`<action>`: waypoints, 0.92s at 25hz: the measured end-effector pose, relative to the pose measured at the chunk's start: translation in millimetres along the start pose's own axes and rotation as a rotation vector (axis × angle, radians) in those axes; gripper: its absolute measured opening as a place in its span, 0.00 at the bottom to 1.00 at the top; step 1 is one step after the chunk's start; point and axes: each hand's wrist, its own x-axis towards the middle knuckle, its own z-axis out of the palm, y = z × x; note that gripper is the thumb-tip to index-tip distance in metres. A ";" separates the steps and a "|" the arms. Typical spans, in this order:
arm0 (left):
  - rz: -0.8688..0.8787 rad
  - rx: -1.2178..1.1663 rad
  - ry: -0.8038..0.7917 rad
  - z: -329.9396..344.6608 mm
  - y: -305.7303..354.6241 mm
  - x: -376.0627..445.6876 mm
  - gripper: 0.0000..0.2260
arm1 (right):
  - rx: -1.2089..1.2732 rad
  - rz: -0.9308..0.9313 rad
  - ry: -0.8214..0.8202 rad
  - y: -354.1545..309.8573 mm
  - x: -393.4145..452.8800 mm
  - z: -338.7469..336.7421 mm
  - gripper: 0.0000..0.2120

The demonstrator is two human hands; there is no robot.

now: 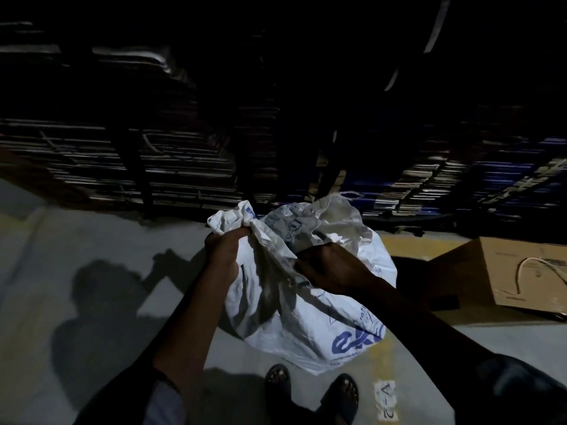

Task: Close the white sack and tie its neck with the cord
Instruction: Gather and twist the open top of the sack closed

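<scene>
A full white sack with blue print stands on the grey floor just beyond my feet. My left hand grips a bunched corner of the sack's mouth at the upper left. My right hand pinches the near rim of the mouth, its back in shadow. The far half of the mouth stays open and crumpled. A pale cord lies looped on a cardboard box to the right, apart from both hands.
A flattened brown cardboard box lies on the floor at the right. Tall stacks of flat cardboard sheets fill the dark background. A yellow floor line with a paper label runs beside my sandalled feet.
</scene>
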 end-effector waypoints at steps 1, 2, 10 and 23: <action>-0.005 -0.009 -0.004 -1.9 0.3 0.3 0.12 | 0.029 0.016 -0.006 -5.3 -1.1 -0.8 0.25; -0.007 -0.021 -0.001 -4.0 0.9 0.7 0.12 | 0.060 0.037 -0.019 -10.6 -2.8 -2.2 0.27; -0.061 -0.002 -0.136 -23.2 -4.4 8.2 0.10 | 0.074 0.297 0.015 1.2 30.8 22.2 0.13; 0.154 0.220 -0.375 -10.0 -35.8 17.4 0.16 | 0.290 0.333 0.063 -19.1 60.4 -13.1 0.06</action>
